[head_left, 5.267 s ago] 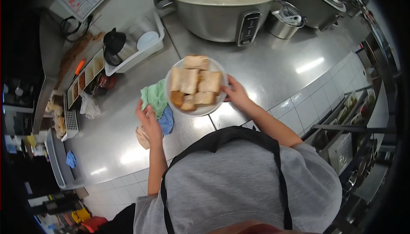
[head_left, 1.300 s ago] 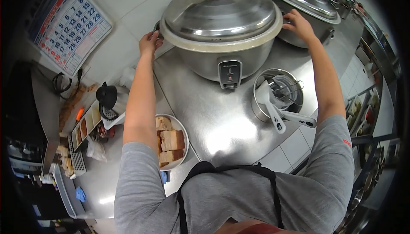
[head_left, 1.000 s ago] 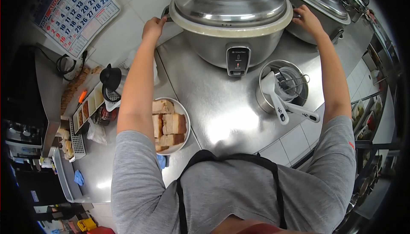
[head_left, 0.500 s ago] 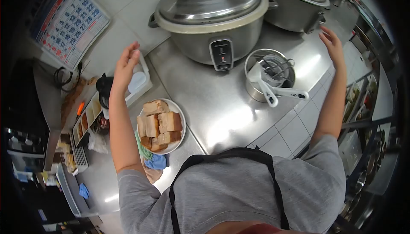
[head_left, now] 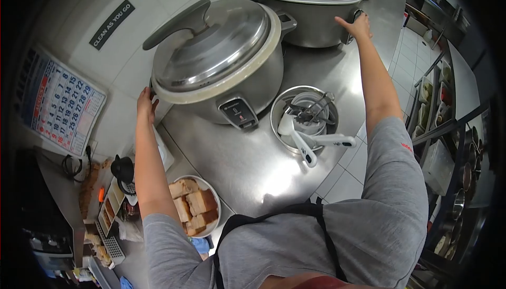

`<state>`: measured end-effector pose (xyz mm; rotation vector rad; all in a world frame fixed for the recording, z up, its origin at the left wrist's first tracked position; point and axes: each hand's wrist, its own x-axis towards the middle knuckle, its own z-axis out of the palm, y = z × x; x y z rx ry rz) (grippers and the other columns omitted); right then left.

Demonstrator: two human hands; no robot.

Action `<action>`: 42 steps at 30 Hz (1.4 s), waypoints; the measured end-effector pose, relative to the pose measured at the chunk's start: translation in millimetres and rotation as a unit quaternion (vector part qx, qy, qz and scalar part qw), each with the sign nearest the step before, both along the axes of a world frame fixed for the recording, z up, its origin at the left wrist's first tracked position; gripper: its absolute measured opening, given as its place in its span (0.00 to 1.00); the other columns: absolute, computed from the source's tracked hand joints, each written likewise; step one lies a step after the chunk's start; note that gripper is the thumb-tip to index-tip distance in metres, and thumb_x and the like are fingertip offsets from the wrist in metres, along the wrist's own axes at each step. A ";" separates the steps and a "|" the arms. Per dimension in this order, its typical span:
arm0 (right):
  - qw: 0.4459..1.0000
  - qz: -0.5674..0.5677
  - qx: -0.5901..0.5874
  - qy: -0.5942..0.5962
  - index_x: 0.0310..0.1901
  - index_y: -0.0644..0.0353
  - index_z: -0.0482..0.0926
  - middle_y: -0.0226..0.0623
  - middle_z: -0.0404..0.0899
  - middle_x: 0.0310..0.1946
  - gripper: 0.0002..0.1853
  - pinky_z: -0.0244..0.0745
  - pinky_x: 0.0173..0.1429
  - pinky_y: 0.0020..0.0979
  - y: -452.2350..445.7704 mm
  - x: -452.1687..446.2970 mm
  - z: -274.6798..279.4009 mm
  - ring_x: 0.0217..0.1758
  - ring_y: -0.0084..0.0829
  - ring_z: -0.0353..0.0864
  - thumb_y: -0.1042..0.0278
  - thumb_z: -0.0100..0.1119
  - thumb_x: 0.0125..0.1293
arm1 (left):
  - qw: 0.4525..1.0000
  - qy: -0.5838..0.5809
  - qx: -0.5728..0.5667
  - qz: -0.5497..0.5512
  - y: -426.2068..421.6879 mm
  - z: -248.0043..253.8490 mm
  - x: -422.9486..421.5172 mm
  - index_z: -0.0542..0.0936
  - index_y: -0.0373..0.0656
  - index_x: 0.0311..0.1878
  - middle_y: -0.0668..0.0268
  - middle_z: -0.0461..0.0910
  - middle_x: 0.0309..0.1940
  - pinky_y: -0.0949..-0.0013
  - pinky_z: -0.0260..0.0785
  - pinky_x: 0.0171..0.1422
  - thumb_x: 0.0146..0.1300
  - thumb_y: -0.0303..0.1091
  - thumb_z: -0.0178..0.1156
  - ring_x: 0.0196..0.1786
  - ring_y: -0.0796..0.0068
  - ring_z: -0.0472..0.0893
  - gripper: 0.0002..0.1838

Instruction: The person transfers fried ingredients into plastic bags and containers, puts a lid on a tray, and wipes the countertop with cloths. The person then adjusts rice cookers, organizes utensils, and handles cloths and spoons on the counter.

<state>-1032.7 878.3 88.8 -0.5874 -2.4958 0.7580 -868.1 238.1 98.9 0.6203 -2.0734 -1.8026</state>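
Note:
My left hand (head_left: 147, 104) is at the left side of the nearer rice cooker (head_left: 211, 107), close to its side handle. Its fingers look apart, and whether they touch the handle I cannot tell. This cooker has a domed steel lid (head_left: 232, 46) with a grey handle. My right hand (head_left: 359, 27) is stretched forward, thumb out to the side, in front of the farther rice cooker (head_left: 311, 25), beside its switch panel. Nothing is visible in its grasp; part of its fingers overlaps the dark panel. Both cookers are lidded and stand on the steel counter (head_left: 253, 173).
A steel pot (head_left: 279, 144) with white-handled utensils (head_left: 334, 141) stands near the counter's right edge. At left, a white plate (head_left: 215, 225) carries several thick blocks of cooked meat (head_left: 201, 202). A calendar (head_left: 58, 104) hangs on the wall. Shelving with containers (head_left: 426, 96) stands at right.
My view has swung so the nearer cooker sits lower and further left. My left hand has come to its left side, and my right hand has moved to the farther cooker's front.

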 end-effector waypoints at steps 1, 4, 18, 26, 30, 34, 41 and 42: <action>1.000 -0.006 0.024 -0.011 0.65 0.66 0.51 0.48 0.51 0.67 0.66 0.41 0.68 0.61 -2.9 -10.9 -5.7 0.72 0.40 0.47 0.24 0.66 0.30 | 1.000 -0.019 0.001 -0.020 -3.5 -1.2 -5.1 0.57 0.39 0.67 0.62 0.63 0.63 0.66 0.62 0.62 0.68 0.43 0.49 0.63 0.68 0.65 0.29; 0.996 -0.020 0.090 -0.008 0.67 0.66 0.47 0.51 0.45 0.69 0.70 0.39 0.69 0.60 -27.7 -22.1 -11.0 0.74 0.42 0.41 0.22 0.65 0.28 | 0.999 -0.003 -0.013 -0.048 -5.8 -1.8 -4.8 0.54 0.37 0.68 0.61 0.61 0.65 0.68 0.61 0.64 0.67 0.40 0.51 0.65 0.68 0.64 0.31; 0.995 -0.032 0.091 0.004 0.68 0.69 0.41 0.50 0.34 0.71 0.75 0.37 0.69 0.61 -45.3 -29.5 -11.6 0.75 0.40 0.32 0.19 0.61 0.26 | 0.985 0.087 -0.119 -0.095 -7.5 -18.1 3.6 0.57 0.33 0.66 0.61 0.71 0.56 0.70 0.71 0.55 0.61 0.25 0.54 0.49 0.75 0.77 0.30; 0.994 -0.044 0.098 0.020 0.68 0.70 0.41 0.49 0.35 0.71 0.75 0.39 0.68 0.62 -61.9 -34.3 -15.2 0.75 0.41 0.32 0.18 0.60 0.26 | 0.982 0.095 -0.139 -0.088 -10.1 -19.4 -2.1 0.58 0.30 0.65 0.57 0.71 0.55 0.70 0.71 0.54 0.61 0.25 0.54 0.50 0.72 0.76 0.29; 0.994 -0.041 0.104 0.022 0.67 0.73 0.40 0.51 0.34 0.71 0.76 0.40 0.68 0.61 -65.0 -40.2 -18.0 0.75 0.43 0.32 0.16 0.57 0.27 | 0.981 0.097 -0.146 -0.088 -11.1 -21.2 -7.1 0.58 0.29 0.64 0.57 0.71 0.55 0.72 0.71 0.53 0.61 0.24 0.53 0.49 0.73 0.76 0.29; 0.993 -0.042 0.108 0.023 0.67 0.74 0.39 0.52 0.34 0.71 0.76 0.40 0.68 0.61 -69.8 -43.1 -21.4 0.75 0.45 0.32 0.16 0.57 0.28 | 0.980 0.104 -0.146 -0.086 -7.6 -21.4 -10.6 0.58 0.29 0.64 0.57 0.71 0.54 0.72 0.71 0.53 0.61 0.24 0.53 0.49 0.73 0.77 0.28; 0.993 -0.023 0.105 0.053 0.67 0.73 0.38 0.53 0.33 0.71 0.75 0.43 0.67 0.60 -66.8 -47.4 -28.6 0.75 0.46 0.32 0.17 0.57 0.29 | 0.979 0.078 -0.152 -0.110 -5.6 -15.5 -15.1 0.57 0.30 0.65 0.56 0.70 0.55 0.70 0.72 0.52 0.61 0.26 0.53 0.48 0.72 0.77 0.30; 0.993 -0.012 0.108 0.052 0.67 0.72 0.37 0.53 0.34 0.70 0.75 0.44 0.67 0.60 -62.3 -47.3 -28.6 0.75 0.45 0.32 0.17 0.57 0.30 | 0.979 0.075 -0.146 -0.118 -5.7 -14.2 -15.4 0.57 0.32 0.65 0.56 0.70 0.56 0.69 0.72 0.51 0.61 0.27 0.54 0.48 0.72 0.77 0.30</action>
